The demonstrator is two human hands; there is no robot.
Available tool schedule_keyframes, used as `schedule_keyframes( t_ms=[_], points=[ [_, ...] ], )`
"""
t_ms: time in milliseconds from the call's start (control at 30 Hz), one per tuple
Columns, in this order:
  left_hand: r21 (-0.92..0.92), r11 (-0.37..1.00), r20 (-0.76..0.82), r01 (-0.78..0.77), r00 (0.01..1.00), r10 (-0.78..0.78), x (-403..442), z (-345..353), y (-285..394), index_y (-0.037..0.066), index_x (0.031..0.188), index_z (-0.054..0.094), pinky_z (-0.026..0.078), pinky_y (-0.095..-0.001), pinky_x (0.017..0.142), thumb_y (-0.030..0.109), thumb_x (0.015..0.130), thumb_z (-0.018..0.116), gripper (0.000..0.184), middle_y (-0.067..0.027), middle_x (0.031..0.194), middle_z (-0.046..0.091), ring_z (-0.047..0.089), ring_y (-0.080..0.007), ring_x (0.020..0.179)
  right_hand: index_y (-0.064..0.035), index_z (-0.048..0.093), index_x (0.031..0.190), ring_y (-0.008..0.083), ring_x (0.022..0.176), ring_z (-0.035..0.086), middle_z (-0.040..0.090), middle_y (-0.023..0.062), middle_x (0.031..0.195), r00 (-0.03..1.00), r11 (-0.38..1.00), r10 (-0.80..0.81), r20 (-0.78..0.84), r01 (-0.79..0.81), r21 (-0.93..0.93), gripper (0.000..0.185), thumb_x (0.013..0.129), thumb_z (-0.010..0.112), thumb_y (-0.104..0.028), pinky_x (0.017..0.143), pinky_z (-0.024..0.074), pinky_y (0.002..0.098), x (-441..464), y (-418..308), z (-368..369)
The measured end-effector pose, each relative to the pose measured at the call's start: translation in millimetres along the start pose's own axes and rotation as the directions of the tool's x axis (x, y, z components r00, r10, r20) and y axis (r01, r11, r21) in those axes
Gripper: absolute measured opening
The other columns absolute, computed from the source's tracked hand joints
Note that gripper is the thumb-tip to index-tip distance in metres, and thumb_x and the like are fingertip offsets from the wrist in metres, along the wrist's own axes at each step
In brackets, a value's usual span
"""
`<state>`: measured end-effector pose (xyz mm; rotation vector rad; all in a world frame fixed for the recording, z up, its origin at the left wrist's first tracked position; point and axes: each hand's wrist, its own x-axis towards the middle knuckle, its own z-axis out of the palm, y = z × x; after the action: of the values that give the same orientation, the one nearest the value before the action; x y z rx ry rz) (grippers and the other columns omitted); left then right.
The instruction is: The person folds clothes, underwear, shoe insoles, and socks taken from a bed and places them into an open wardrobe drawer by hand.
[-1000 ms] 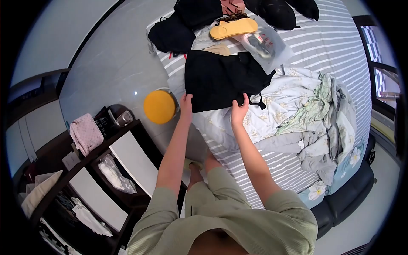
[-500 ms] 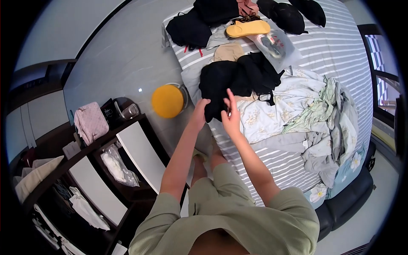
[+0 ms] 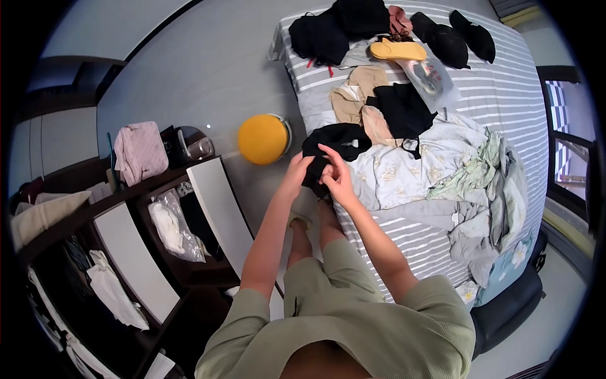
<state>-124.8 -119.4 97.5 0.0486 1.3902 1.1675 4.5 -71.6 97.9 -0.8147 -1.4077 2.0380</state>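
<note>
A black garment (image 3: 339, 136) is bunched up at the near left edge of the bed, one end lying on the sheet; its exact kind cannot be made out. My left hand (image 3: 297, 175) is closed on its left side. On its right side my right hand (image 3: 339, 180) has curled fingers around the cloth, the index finger resting across the top. Just beyond lie a second black garment with straps (image 3: 404, 108), a peach-coloured piece (image 3: 377, 126) and beige clothing (image 3: 353, 95). A white floral garment (image 3: 404, 174) spreads to the right of my hands.
A yellow round stool (image 3: 262, 139) stands left of the striped bed (image 3: 505, 82). Farther up the bed are yellow insoles (image 3: 399, 50), a clear plastic bag (image 3: 434, 82), black bras (image 3: 449, 45) and dark clothes (image 3: 319, 39). An open shelf unit (image 3: 221, 202) borders the left.
Both hands have drawn the black garment toward me, away from the strapped one, uncovering the beige and peach pieces. My right fingers have gone from spread to curled on it. The view has shifted.
</note>
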Motion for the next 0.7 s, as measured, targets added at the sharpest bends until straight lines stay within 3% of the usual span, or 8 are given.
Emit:
schedule_keyframes(
  t_ms=[100, 233, 267, 367, 400, 467, 533, 700],
  points=[
    [-0.070, 0.994, -0.070, -0.082, 0.995, 0.077, -10.0, -27.2, -8.4, 0.001, 0.114, 0.051, 0.041, -0.0253, 0.082, 0.014, 0.087, 0.045, 0.030, -0.0048, 0.103, 0.058, 0.054, -0.0135, 0.093, -0.0059, 0.049, 0.118, 0.0040, 0.057, 0.045, 0.049, -0.0006, 0.067, 0.954, 0.998, -0.055, -0.296, 0.047, -0.033, 0.049, 0.071, 0.045, 0.006, 0.056, 0.0376, 0.0163, -2.4, 18.7, 18.2],
    [-0.086, 0.987, -0.084, -0.134, 0.988, 0.127, -35.0, -66.7, -6.3, 0.001, 0.117, 0.049, 0.040, -0.0268, 0.085, 0.014, 0.086, 0.044, 0.033, -0.0065, 0.109, 0.057, 0.053, -0.0149, 0.099, -0.0089, 0.039, 0.126, 0.0069, 0.072, 0.050, 0.043, 0.0057, 0.104, 0.872, 0.995, -0.091, -0.481, 0.058, -0.083, 0.058, 0.071, 0.049, 0.006, 0.062, 0.0404, 0.0185, -5.4, 50.9, 29.0],
    [-0.022, 0.988, -0.094, -0.151, 0.984, 0.148, -45.1, -73.9, -1.9, 0.000, 0.116, 0.050, 0.040, -0.0265, 0.085, 0.014, 0.086, 0.044, 0.033, -0.0061, 0.108, 0.057, 0.053, -0.0143, 0.099, -0.0119, 0.029, 0.132, 0.0117, 0.081, 0.050, 0.039, 0.0076, 0.111, 0.884, 0.999, 0.000, -0.467, -0.019, -0.036, 0.069, 0.069, 0.053, 0.004, 0.065, 0.0416, 0.0211, -8.8, 63.8, 30.8],
    [0.185, 0.966, -0.101, -0.182, 0.974, 0.203, -79.8, -99.8, 10.7, 0.000, 0.115, 0.050, 0.039, -0.0253, 0.085, 0.013, 0.086, 0.044, 0.033, -0.0049, 0.107, 0.057, 0.053, -0.0126, 0.097, -0.0141, 0.026, 0.134, 0.0162, 0.083, 0.050, 0.036, 0.0094, 0.113, 0.806, 0.929, 0.367, -0.465, -0.289, 0.232, 0.075, 0.067, 0.058, 0.000, 0.069, 0.0425, 0.0245, -10.9, 76.5, 59.5],
    [0.256, 0.948, -0.096, -0.189, 0.971, 0.219, -91.6, -108.2, 15.5, -0.001, 0.115, 0.050, 0.039, -0.0249, 0.085, 0.012, 0.086, 0.043, 0.032, -0.0045, 0.107, 0.057, 0.053, -0.0121, 0.096, -0.0151, 0.028, 0.133, 0.0188, 0.085, 0.052, 0.040, 0.0069, 0.113, 0.771, 0.876, 0.482, -0.416, -0.405, 0.262, 0.072, 0.069, 0.060, -0.010, 0.074, 0.0435, 0.0290, -11.0, 85.3, 68.1],
    [0.139, 0.968, -0.088, -0.210, 0.971, 0.223, -118.6, -123.6, 25.4, -0.002, 0.112, 0.051, 0.042, -0.0241, 0.080, 0.011, 0.086, 0.044, 0.030, -0.0031, 0.101, 0.058, 0.053, -0.0108, 0.090, -0.0157, 0.033, 0.131, 0.0193, 0.088, 0.053, 0.045, 0.0048, 0.112, 0.789, 0.725, 0.607, -0.092, -0.503, 0.471, 0.063, 0.073, 0.060, -0.017, 0.077, 0.0435, 0.0317, -14.9, 104.3, 80.6],
    [0.045, 0.971, -0.091, -0.235, 0.967, 0.239, -148.7, -137.0, 35.0, -0.002, 0.112, 0.051, 0.042, -0.0240, 0.080, 0.011, 0.086, 0.044, 0.030, -0.0036, 0.100, 0.058, 0.053, -0.0103, 0.089, -0.0141, 0.042, 0.125, 0.0207, 0.099, 0.053, 0.053, 0.0021, 0.114, 0.762, 0.525, 0.575, 0.298, -0.623, 0.580, 0.045, 0.084, 0.053, -0.027, 0.085, 0.0429, 0.0363, -17.9, 129.7, 96.9],
    [-0.116, 0.987, -0.256, -0.111, 0.964, 0.078, -204.8, -179.9, 35.5, -0.002, 0.113, 0.050, 0.039, -0.0243, 0.086, 0.016, 0.086, 0.045, 0.033, -0.0057, 0.104, 0.056, 0.052, -0.0127, 0.096, -0.0063, 0.043, 0.124, 0.0236, 0.113, 0.047, 0.048, 0.0076, 0.125, 0.675, 0.323, 0.517, 0.526, -0.723, 0.611, 0.042, 0.089, 0.045, -0.029, 0.095, 0.0384, 0.0401, -36.5, 115.5, 160.1]
  ],
)
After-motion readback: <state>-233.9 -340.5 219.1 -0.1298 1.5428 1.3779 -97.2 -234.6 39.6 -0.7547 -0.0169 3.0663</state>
